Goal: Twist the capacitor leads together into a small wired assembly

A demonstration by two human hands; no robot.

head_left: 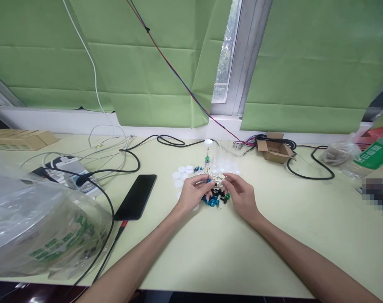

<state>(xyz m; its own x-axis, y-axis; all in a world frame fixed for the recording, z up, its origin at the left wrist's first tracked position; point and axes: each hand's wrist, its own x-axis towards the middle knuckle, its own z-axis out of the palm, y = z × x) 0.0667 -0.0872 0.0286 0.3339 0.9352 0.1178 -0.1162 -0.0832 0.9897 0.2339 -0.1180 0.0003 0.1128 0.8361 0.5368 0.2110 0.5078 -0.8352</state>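
Observation:
Both my hands meet at the middle of the pale green table (273, 235). My left hand (193, 194) pinches a thin metal pin with a green bead on its tip (207, 160), which stands up above the fingers. My right hand (240, 191) has its fingers curled and pinched at the same small assembly of thin wires (217, 180). Under the hands lies a small heap of blue, black and green beads or pins (215, 201). Several white round caps (180, 174) lie just left of the heap.
A black phone (136, 196) lies left of my hands, with a cable plugged in. Black and white cables (115, 160) loop over the far left of the table. A large clear plastic bag (36, 227) fills the near left. A small open cardboard box (275, 148) and clear cups (225, 153) stand behind.

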